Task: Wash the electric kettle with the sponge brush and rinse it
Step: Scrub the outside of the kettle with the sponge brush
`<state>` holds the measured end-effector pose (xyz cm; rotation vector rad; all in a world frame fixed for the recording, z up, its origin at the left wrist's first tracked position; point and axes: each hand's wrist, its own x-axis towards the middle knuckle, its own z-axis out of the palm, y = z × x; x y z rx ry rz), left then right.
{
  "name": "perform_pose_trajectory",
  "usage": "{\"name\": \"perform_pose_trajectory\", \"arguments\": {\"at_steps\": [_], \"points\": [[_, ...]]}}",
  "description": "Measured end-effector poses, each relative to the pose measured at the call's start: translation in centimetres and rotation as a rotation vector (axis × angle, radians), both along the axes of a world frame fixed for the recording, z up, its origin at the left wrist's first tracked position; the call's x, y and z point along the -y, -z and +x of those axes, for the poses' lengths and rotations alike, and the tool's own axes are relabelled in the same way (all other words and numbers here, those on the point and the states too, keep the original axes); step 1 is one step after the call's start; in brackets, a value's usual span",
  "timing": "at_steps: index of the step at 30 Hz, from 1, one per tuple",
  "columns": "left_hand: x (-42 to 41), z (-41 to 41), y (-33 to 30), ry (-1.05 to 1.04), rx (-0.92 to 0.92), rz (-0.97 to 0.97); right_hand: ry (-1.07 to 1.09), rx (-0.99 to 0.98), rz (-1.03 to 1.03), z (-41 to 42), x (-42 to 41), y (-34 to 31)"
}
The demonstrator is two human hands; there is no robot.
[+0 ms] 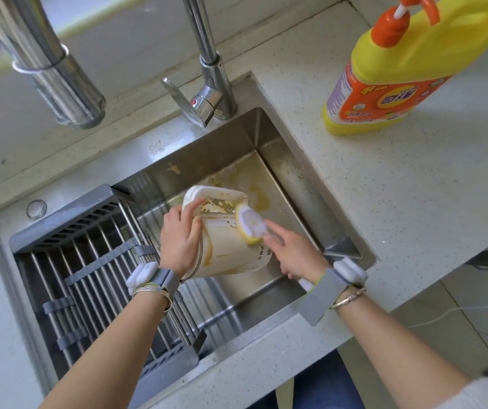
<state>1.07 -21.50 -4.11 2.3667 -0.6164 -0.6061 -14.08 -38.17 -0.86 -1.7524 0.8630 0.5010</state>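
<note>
1. Speckled pale countertop (384, 202) surrounds a steel sink (292, 160) set into it, seen from above through a head-worn camera

2. At the back edge of the sink stands a chrome faucet (213, 84); no water is visibly running. A yellow detergent bottle (399, 69) with an orange pump stands on the countertop toward its far right corner, well apart from the hands

3. A grey drying rack (89, 276) fills the left part of the sink

4. Low in the right part of the sink, a cream electric kettle (231, 249) lies tilted on its side, mouth facing the far wall. It is streaked with yellow-brown residue, and similar stains mark the sink floor beyond it

5. The left hand (180, 237) wraps around the kettle's left side near the rim, fingers curled onto it, steadying it

6. The right hand (292, 255) holds the handle of a sponge brush (251, 224), index finger stretched along it; the other fingers are partly hidden. The white and yellow head presses against the kettle's upper right side just below the rim

7. Judged from this, scrubbing is under way and rinsing is not yet done. To do it well, keep the left grip firm so the wet kettle cannot roll, work the sponge in short strokes over each streak, and turn the kettle to reach its underside

8. Keeping the kettle's base end away from pooled water seems wise
</note>
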Motion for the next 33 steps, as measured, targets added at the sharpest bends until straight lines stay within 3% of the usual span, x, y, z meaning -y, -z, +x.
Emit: {"name": "perform_pose_trajectory", "arguments": {"at_steps": [3, 7, 12, 16, 22, 29, 33], "points": [[0.1, 0.4, 0.5, -0.031, 0.0, -0.032, 0.027, 0.095, 0.301, 0.5, -0.2, -1.0], [-0.1, 0.0, 0.5, 0.04, 0.028, -0.057, -0.023, -0.091, 0.069, 0.8, 2.3, -0.9], [1.7, -0.6, 0.4, 0.032, 0.08, -0.044, -0.014, 0.003, 0.245, 1.7, 1.9, -1.9], [2.0, -0.6, -0.4, 0.057, 0.02, -0.112, -0.19, -0.174, -0.079, 0.4, 3.8, -0.6], [2.6, 0.4, -0.3, 0.012, -0.036, -0.086, -0.093, 0.05, 0.292, 0.9, 2.4, -2.3], [2.6, 1.2, -0.6, -0.036, -0.05, -0.084, -0.041, -0.121, -0.058, 0.5, 3.7, 0.0], [1.6, 1.6, -0.2, -0.025, -0.025, -0.078, -0.072, 0.028, 0.172, 1.7, 0.9, -1.1]]}}
